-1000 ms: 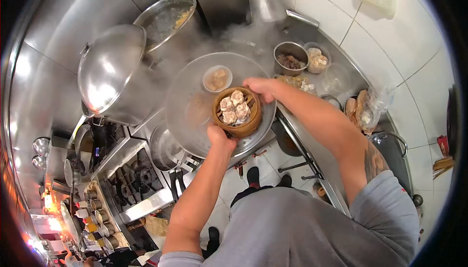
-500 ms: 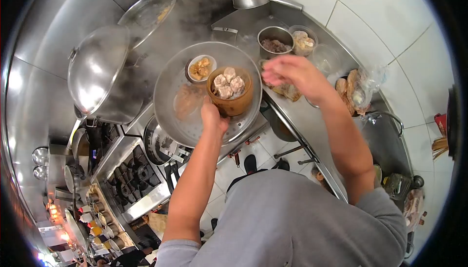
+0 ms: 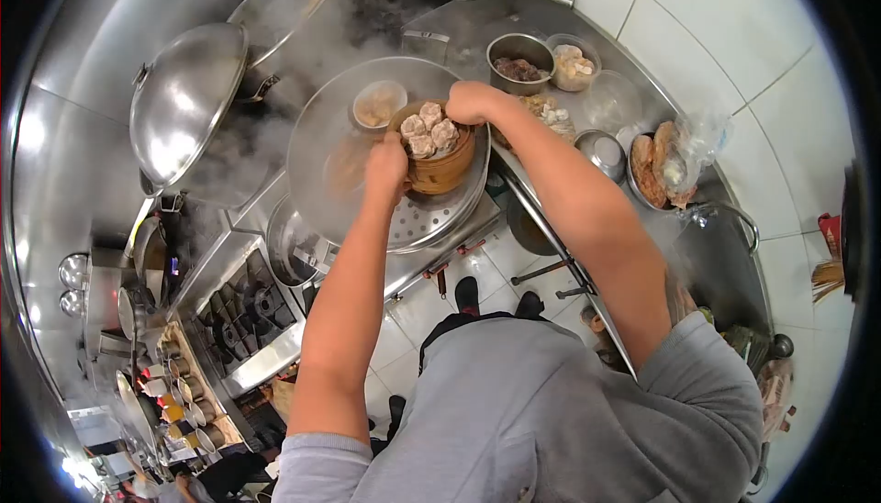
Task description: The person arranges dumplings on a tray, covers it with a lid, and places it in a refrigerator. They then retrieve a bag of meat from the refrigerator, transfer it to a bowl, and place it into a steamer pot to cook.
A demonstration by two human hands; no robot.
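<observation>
A round bamboo steamer basket (image 3: 440,175) with several pleated dumplings (image 3: 429,131) inside is over the large perforated metal steamer tray (image 3: 404,232). My left hand (image 3: 387,168) grips the basket's left side, fingers curled against its wall. At the far right rim, my right hand (image 3: 470,102) is closed on the basket; its fingertips are partly hidden. Beside the basket, toward the back left of the tray, a small white bowl (image 3: 379,104) of pale food shows through the steam.
A domed metal lid (image 3: 188,104) stands tilted at the left. On the right counter are a metal pot of dark meat (image 3: 520,61), a plastic tub of pale food (image 3: 574,64) and a bowl of browned meat (image 3: 650,168). Gas burners (image 3: 243,315) lie lower left.
My right hand has come left from over the counter and taken hold of the basket's rim. My left hand has moved up along the basket's left side. Steam over the tray has thickened.
</observation>
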